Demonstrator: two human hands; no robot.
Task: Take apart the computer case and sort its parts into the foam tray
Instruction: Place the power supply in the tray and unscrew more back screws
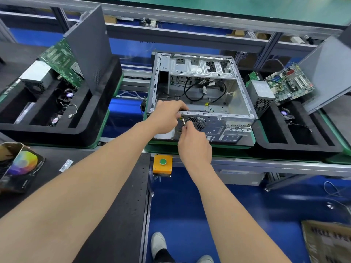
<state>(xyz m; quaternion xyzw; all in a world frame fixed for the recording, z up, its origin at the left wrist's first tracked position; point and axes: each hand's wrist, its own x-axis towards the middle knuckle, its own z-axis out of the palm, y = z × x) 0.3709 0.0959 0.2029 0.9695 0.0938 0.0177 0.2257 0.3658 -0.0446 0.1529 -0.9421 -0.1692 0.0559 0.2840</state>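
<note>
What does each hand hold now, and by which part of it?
The right hand pinches a thin metal tool by its lower end. The left hand grips the computer case by the top edge of its rear panel.

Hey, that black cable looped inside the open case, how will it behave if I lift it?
Probably floppy: the black cable lies in a loose loop on the case floor. Likely light, being thin. It may snag, since other wires sit beside it.
</note>
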